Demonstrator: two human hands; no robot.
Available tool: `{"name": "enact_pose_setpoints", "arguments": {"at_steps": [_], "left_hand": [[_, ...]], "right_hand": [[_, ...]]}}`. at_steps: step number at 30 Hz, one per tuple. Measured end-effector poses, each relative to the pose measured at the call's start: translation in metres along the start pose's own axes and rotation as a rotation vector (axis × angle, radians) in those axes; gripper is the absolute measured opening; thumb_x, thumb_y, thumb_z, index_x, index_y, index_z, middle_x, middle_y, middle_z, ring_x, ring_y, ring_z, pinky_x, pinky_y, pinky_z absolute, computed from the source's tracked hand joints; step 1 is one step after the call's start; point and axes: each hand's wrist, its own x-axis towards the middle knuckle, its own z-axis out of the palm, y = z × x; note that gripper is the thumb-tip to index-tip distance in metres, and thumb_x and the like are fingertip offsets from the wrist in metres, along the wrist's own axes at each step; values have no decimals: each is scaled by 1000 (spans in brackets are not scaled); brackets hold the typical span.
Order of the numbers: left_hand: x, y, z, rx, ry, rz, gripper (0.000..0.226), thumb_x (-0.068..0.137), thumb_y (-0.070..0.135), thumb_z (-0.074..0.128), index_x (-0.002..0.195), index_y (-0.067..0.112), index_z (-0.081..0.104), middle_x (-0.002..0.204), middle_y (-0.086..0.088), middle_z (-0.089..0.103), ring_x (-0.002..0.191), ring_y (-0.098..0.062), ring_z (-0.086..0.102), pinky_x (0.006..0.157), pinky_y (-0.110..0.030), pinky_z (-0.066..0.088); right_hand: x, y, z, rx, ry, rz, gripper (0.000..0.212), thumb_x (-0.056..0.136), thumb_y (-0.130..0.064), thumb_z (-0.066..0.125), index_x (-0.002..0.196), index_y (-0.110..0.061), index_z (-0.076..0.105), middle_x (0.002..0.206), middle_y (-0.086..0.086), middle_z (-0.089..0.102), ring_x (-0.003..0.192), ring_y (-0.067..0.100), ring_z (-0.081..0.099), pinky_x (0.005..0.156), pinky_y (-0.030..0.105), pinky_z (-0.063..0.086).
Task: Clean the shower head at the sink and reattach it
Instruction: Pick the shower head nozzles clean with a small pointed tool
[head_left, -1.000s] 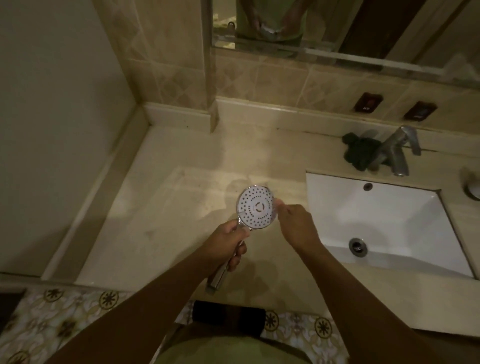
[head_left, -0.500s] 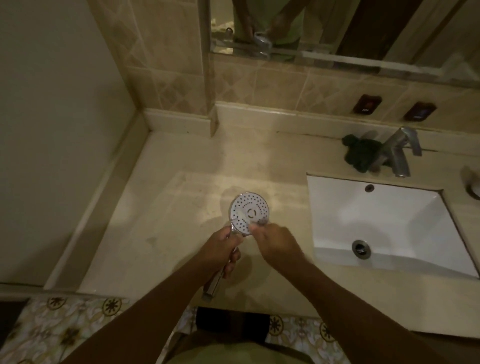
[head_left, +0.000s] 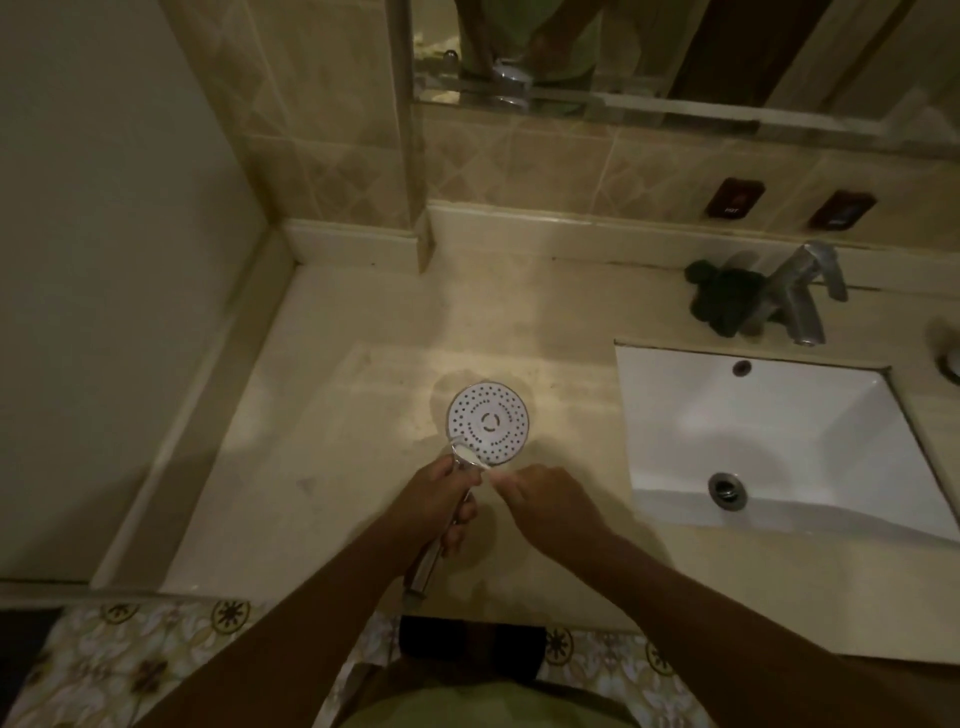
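Observation:
The shower head (head_left: 488, 423) has a round white face dotted with dark nozzles and a chrome handle. It is held face up over the beige counter, left of the sink. My left hand (head_left: 441, 501) is wrapped around the handle just below the face. My right hand (head_left: 545, 501) sits close beside it, fingers curled, fingertips touching the lower rim of the face near the neck. I cannot tell whether anything is between those fingers. The white rectangular sink (head_left: 769, 441) with its drain (head_left: 726, 488) lies to the right.
A chrome tap (head_left: 802, 291) stands behind the sink with a dark cloth (head_left: 722, 299) beside it. The beige counter (head_left: 322, 441) ends in a raised lip at the left wall. A mirror (head_left: 675, 52) hangs above the tiled backsplash. Patterned floor tiles (head_left: 119, 660) show below.
My right hand has slid from the right rim across the face down to its lower edge. The shower head has dropped slightly nearer to me. The left grip is unchanged.

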Motion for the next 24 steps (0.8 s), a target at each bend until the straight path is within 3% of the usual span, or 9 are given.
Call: {"name": "enact_pose_setpoints", "arguments": {"at_steps": [3,5,8,10,11,14,18,21,24], "left_hand": [[1,5,-3,-14,-20,3,23,95,30,48,102,9,53,58,-4,50,38,-19,38,41,-24,35],[0,9,-1,-41,-34,13,24,96,31,47,102,8,53,58,-4,49,38,-18,37,41,-24,35],[0,12,2,-81,-29,16,22,100,28,44,101,8,52,58,-5,46,38,-18,36,42,-22,33],[1,11,2,-88,-24,8,21,100,26,43,103,7,52,59,-5,46,38,-18,35,42,-22,32],[1,11,2,-91,-24,3,21,100,25,43,104,6,51,59,-5,46,38,-18,35,42,-22,31],[0,8,2,-116,-41,-1,21,101,25,43,104,6,51,58,-5,46,37,-17,35,40,-21,33],[0,6,2,-142,-90,7,21,102,28,43,102,8,51,58,-4,46,36,-16,36,41,-21,34],[0,6,4,-155,-89,4,19,101,27,43,102,9,50,57,-4,47,36,-16,37,40,-21,34],[-1,6,5,-180,-87,-13,17,101,23,41,102,8,50,56,-4,47,35,-16,37,39,-20,34]], "right_hand": [[21,7,-22,219,120,255,44,107,-36,30,85,-17,63,66,0,56,54,13,53,48,27,40],[31,12,-28,271,216,367,46,107,-36,31,84,-15,65,67,-2,56,58,14,54,49,24,35],[18,6,-16,188,201,177,39,105,-33,41,83,-14,67,61,1,58,53,17,56,45,26,39],[1,0,2,-33,118,4,17,99,-20,56,98,-12,71,69,8,65,57,25,62,47,29,44],[-1,2,7,-99,85,-28,17,99,-17,55,105,-12,71,73,11,67,60,29,63,50,29,42],[6,16,-3,-3,86,28,31,105,-24,39,92,-17,67,68,4,60,59,22,58,53,25,36],[17,32,-28,271,231,342,53,106,-39,34,58,-20,47,50,-5,46,46,8,48,45,22,30],[2,19,-14,172,59,208,45,105,-37,31,69,-24,53,57,-5,46,53,15,49,49,19,35],[-11,10,1,227,-35,226,45,101,-47,32,62,-29,45,60,-1,51,60,19,52,60,29,42]]}}
